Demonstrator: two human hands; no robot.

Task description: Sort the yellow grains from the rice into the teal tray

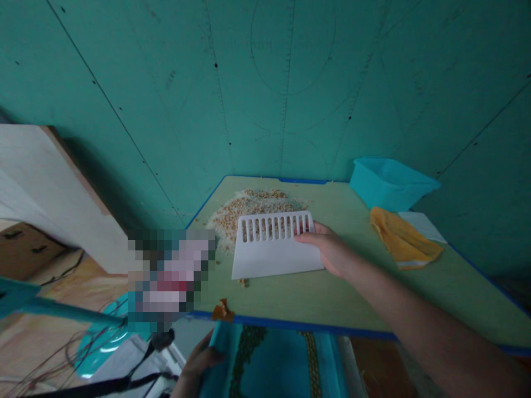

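My right hand (pixel 329 250) grips the right edge of a white slotted plastic scraper (pixel 269 251) that stands on the pale green board (pixel 332 298). Behind the scraper lies a pile of grains and white powder (pixel 249 207), visible through the slots. My left hand (pixel 199 362) is low at the front edge, fingers curled round the left rim of a teal tray or dustpan (pixel 274 362) held below the board's blue edge. A few crumbs (pixel 244 282) lie in front of the scraper.
A teal plastic tub (pixel 388 181) stands at the board's back right. A yellow cloth (pixel 402 237) lies on a white sheet (pixel 423 224) beside it. An orange scrap (pixel 223 310) sits at the front edge. Green walls enclose the back; a blurred patch and cables are at left.
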